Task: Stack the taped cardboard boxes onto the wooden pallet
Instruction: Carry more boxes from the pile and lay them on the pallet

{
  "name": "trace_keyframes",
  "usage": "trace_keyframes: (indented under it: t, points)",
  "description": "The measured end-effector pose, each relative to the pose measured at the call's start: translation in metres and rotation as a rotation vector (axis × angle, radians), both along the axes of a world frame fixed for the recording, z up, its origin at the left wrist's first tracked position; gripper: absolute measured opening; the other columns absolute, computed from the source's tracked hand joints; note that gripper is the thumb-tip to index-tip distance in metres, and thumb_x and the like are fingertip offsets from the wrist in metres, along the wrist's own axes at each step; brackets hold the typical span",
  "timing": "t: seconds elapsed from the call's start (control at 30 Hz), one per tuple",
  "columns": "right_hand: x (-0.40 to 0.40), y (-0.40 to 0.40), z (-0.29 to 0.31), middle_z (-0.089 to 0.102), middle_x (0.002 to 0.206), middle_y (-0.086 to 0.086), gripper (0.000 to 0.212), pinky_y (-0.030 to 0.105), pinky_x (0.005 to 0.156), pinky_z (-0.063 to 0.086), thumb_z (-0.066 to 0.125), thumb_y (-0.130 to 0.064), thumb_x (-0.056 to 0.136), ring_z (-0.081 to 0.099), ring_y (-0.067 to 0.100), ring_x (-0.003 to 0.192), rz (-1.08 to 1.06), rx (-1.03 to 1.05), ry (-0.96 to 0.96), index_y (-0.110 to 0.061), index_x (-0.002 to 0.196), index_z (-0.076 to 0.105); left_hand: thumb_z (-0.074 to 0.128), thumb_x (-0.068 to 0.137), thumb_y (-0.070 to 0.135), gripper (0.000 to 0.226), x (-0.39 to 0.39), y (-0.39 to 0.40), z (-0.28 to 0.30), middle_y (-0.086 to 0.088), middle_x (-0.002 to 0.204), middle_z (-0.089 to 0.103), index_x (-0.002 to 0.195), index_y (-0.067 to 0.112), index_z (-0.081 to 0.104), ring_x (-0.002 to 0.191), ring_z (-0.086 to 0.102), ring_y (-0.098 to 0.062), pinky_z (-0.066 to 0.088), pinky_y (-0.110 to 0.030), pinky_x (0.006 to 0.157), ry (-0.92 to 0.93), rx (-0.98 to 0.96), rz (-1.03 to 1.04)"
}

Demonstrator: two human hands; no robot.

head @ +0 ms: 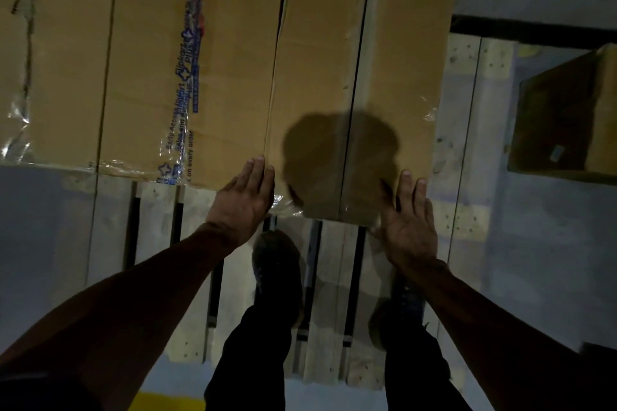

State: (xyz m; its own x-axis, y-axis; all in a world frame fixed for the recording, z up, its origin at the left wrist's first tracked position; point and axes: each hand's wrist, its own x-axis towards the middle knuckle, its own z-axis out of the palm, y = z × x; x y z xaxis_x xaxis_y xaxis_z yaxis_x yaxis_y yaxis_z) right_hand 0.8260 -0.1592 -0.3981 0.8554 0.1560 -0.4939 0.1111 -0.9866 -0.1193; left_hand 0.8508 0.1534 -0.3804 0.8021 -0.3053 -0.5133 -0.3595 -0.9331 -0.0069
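Both bare arms reached forward from the lower corners of the frame toward its centre. The left hand (245, 198) lay just left of centre, back toward the camera, fingers straight and close together, pointing up the frame. The right hand (409, 225) lay right of centre, a little lower in the frame, also flat, its fingers straight and slightly spread. Neither hand curled around anything. Between the forearms, in the lower middle of the frame, the person's two legs in dark trousers stood with shoes pointing up the frame, the left foot set higher in the frame than the right.
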Motion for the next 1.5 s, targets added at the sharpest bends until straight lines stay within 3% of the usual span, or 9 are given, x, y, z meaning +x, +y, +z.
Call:
trace_keyframes:
  t: [0.23, 0.4, 0.67, 1.03, 1.13, 1.2, 1.3, 1.37, 1.5]
  points:
    - [0.012, 0.003, 0.001, 0.005, 0.162, 0.027, 0.101, 0.060, 0.114, 0.024, 0.079, -0.040, 0.081, 0.007, 0.053, 0.146, 0.005, -0.051, 0.024, -0.020, 0.159, 0.017, 0.095, 0.048, 0.012, 0.085, 0.006, 0.000, 0.004, -0.035, 0.125, 0.057, 0.121, -0.013, 0.060, 0.111, 0.061, -0.047, 0.058, -0.047, 0.062, -0.015, 0.014, -0.056]
    - [0.023, 0.004, 0.005, 0.008, 0.161, 0.029, 0.109, 0.061, 0.112, 0.026, 0.079, -0.045, 0.079, 0.010, 0.056, 0.145, 0.008, -0.052, 0.026, -0.024, 0.158, 0.007, 0.096, 0.048, 0.006, 0.080, 0.013, 0.005, 0.001, -0.034, 0.120, 0.061, 0.117, -0.014, 0.061, 0.106, 0.064, -0.047, 0.054, -0.043, 0.046, 0.025, 0.032, -0.093]
    - [0.034, 0.003, 0.016, -0.022, 0.161, 0.021, 0.094, 0.053, 0.121, 0.005, 0.060, -0.041, 0.095, -0.017, 0.047, 0.147, 0.014, -0.006, 0.110, -0.027, 0.158, -0.010, 0.093, 0.054, 0.006, 0.071, 0.019, 0.012, 0.001, -0.031, 0.121, 0.062, 0.116, -0.010, 0.064, 0.105, 0.066, -0.043, 0.051, -0.038, 0.041, 0.010, 0.019, -0.163]
    - [0.041, 0.007, 0.024, -0.023, 0.161, 0.019, 0.091, 0.053, 0.121, 0.006, 0.057, -0.042, 0.097, -0.016, 0.046, 0.148, -0.019, -0.012, 0.128, -0.029, 0.158, -0.009, 0.091, 0.057, 0.004, 0.067, 0.017, 0.011, 0.000, -0.031, 0.120, 0.063, 0.116, -0.011, 0.063, 0.103, 0.066, -0.043, 0.053, -0.041, 0.041, -0.028, -0.006, -0.144]
    - [0.042, 0.008, 0.026, -0.021, 0.162, 0.018, 0.094, 0.054, 0.120, 0.009, 0.059, -0.047, 0.094, -0.015, 0.046, 0.148, -0.026, 0.001, 0.155, -0.030, 0.158, -0.007, 0.090, 0.057, 0.004, 0.070, 0.013, 0.010, 0.000, -0.029, 0.123, 0.062, 0.119, -0.010, 0.062, 0.108, 0.065, -0.042, 0.055, -0.044, 0.048, -0.028, -0.018, -0.082]
    - [0.043, 0.006, 0.027, -0.019, 0.163, 0.017, 0.096, 0.055, 0.121, 0.011, 0.062, -0.049, 0.091, -0.014, 0.045, 0.149, -0.036, 0.032, 0.156, -0.030, 0.159, -0.003, 0.087, 0.062, 0.004, 0.072, 0.009, 0.004, 0.002, -0.028, 0.131, 0.057, 0.126, -0.009, 0.058, 0.117, 0.060, -0.042, 0.059, -0.046, 0.064, -0.019, -0.030, -0.003]
    - [0.047, 0.003, 0.032, -0.015, 0.164, 0.013, 0.100, 0.052, 0.122, 0.012, 0.065, -0.052, 0.089, -0.013, 0.041, 0.150, -0.077, 0.099, 0.188, -0.027, 0.159, -0.002, 0.061, 0.090, 0.011, 0.074, 0.000, -0.012, 0.010, -0.023, 0.159, 0.016, 0.151, -0.002, 0.020, 0.147, 0.021, -0.036, 0.036, -0.043, 0.112, 0.017, -0.010, 0.101]
    - [0.051, 0.002, 0.039, -0.011, 0.165, 0.012, 0.099, 0.051, 0.122, 0.014, 0.067, -0.049, 0.088, -0.010, 0.039, 0.151, -0.119, 0.144, 0.211, -0.025, 0.159, 0.002, 0.047, 0.098, 0.019, 0.076, 0.000, -0.023, 0.019, -0.015, 0.162, -0.010, 0.154, 0.003, -0.001, 0.150, -0.003, -0.031, 0.022, -0.041, 0.121, 0.133, 0.023, 0.217]
    - [0.054, -0.002, 0.050, 0.016, 0.162, 0.014, 0.076, 0.055, 0.111, 0.035, 0.065, -0.034, 0.090, 0.014, 0.043, 0.148, -0.195, 0.292, 0.214, -0.021, 0.155, 0.028, 0.043, 0.098, 0.026, 0.061, 0.008, -0.045, 0.026, -0.010, 0.164, 0.000, 0.153, 0.009, 0.022, 0.151, -0.002, -0.027, 0.022, -0.041, 0.121, 0.221, -0.090, 0.438]
